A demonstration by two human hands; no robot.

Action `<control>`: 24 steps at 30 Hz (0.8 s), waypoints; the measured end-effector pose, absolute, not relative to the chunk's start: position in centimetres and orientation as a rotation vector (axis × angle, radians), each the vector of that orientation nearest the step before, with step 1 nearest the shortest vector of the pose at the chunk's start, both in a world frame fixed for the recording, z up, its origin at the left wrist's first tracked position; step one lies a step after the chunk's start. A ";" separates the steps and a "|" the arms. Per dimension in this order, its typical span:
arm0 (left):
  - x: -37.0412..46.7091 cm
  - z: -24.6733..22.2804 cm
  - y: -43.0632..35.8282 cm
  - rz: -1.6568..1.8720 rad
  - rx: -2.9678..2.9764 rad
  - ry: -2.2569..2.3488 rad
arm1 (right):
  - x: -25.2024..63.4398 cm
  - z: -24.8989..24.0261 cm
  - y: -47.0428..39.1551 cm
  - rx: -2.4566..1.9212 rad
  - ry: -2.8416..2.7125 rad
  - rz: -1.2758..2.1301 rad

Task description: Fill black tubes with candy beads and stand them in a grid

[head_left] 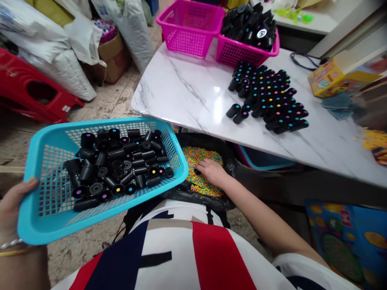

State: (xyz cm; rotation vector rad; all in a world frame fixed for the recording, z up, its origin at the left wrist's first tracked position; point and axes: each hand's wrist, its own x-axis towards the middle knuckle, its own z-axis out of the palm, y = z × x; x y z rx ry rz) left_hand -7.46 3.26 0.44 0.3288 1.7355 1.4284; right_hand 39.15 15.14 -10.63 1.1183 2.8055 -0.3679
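Note:
My left hand grips the left rim of a turquoise plastic basket, thumb over the edge. Many loose black plastic tubes lie jumbled in it, some with purple, yellow, pink or blue dots in their ends. Small multicoloured beads fill a black-lined container at the basket's right. Over those beads my right hand is bent down, fingers closed around a small black piece. That piece is mostly hidden by the fingers and beads.
On the marble-patterned table black tubes stand grouped. Behind them are a pink basket and a second pink basket heaped with black tubes. A yellow box sits right. White sacks and a red stool occupy the left floor.

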 end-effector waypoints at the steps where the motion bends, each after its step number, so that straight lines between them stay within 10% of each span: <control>1: -7.5 0.4 3.2 1.413 0.373 1.739 | 38.7 -10.5 14.9 1.087 2.818 -0.388; 11: -7.1 0.2 2.8 1.439 0.390 1.775 | 41.2 -10.1 12.9 1.524 2.629 -1.933; 20: -6.1 1.2 3.2 1.391 0.253 1.842 | 39.5 -10.3 13.6 1.312 2.829 -0.660; 24: -5.6 1.6 3.0 1.398 0.266 1.840 | 39.9 -9.9 13.1 1.266 2.851 -0.937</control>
